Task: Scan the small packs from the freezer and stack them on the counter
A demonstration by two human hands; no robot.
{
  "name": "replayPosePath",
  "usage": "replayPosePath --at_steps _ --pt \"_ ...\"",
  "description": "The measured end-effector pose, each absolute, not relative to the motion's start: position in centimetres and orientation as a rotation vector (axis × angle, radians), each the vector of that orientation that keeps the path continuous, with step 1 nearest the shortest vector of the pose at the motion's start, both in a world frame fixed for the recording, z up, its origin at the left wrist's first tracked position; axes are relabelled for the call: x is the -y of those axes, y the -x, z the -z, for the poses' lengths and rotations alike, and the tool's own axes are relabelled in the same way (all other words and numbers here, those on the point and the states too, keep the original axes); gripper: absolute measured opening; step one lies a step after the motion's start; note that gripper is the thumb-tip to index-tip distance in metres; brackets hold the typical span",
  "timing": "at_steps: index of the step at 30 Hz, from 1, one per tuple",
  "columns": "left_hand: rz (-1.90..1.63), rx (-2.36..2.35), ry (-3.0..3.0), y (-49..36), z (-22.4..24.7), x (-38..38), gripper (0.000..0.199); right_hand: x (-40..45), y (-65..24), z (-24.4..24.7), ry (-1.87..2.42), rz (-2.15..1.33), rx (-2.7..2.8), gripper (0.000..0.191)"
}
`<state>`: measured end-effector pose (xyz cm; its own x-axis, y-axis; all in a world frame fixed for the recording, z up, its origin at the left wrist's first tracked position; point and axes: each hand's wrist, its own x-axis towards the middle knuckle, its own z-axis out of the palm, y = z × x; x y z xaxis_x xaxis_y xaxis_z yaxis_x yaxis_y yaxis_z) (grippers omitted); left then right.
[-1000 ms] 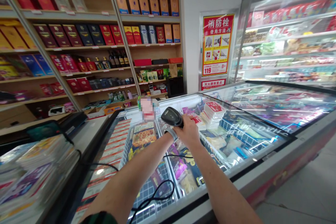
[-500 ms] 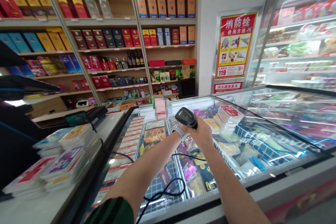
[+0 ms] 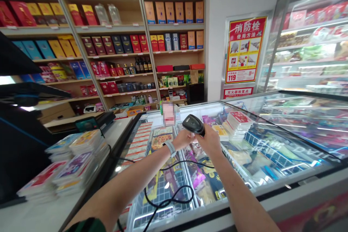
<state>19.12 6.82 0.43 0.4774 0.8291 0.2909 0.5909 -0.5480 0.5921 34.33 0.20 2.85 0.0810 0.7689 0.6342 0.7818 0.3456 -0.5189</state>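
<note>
My right hand [image 3: 211,141] grips the handle of a black corded handheld barcode scanner [image 3: 193,124], which points up and away from me. My left hand [image 3: 183,139], with a pale smartwatch [image 3: 170,148] on its wrist, is curled just beside the right hand and may touch it. Whether it holds anything is hidden. A black coiled cable [image 3: 174,197] hangs from the scanner across the glass of a chest freezer [image 3: 285,137]. Both hands are above that glass. Beyond them stands a pixelated small item [image 3: 168,114].
The sliding-glass chest freezer holds packaged frozen foods. Several stacks of wrapped packages lie on a white counter [image 3: 116,134] to the left. Wooden shelves [image 3: 108,25] of boxed liquor stand behind, with a red fire-hydrant poster [image 3: 244,50] and a chilled display case [image 3: 307,43] to the right.
My left hand has separated leftward from the right hand, which now clearly holds the scanner. The view has turned slightly left and the scene has shifted right.
</note>
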Motion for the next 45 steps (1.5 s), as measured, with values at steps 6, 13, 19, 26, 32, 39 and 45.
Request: replayPosePath --at_steps 6,13,19,26,32,39,45 --pt "-0.877 -1.262 -2.168 -13.1 0.5 -4.6 0.051 -0.2 -34.2 -2.6 1.390 0.010 1.684 0.016" --pt "-1.067 -1.386 -1.951 -7.2 0.6 -1.8 0.056 -0.4 -34.1 -2.4 1.417 -0.002 1.677 0.020" --pt "-1.095 -1.425 -1.900 -5.1 0.6 -0.7 0.059 -0.6 -34.1 -2.3 1.373 -0.012 1.683 0.024" --pt "-1.142 -1.365 -1.881 -5.5 -0.1 0.3 0.062 -0.6 -34.0 -2.2 1.387 0.030 1.700 0.019" --pt "-1.278 -1.312 -1.719 -4.6 -0.5 -0.1 0.065 -0.5 -33.9 -2.5 1.375 -0.022 1.699 0.021" --pt "-1.461 -1.366 -1.715 -4.3 -1.4 0.3 0.062 -0.4 -33.7 -2.6 1.371 -0.040 1.733 0.025" --pt "-1.511 -1.350 -1.738 -4.1 -0.7 0.0 0.060 -0.1 -33.6 -3.0 1.362 -0.054 1.721 0.026"
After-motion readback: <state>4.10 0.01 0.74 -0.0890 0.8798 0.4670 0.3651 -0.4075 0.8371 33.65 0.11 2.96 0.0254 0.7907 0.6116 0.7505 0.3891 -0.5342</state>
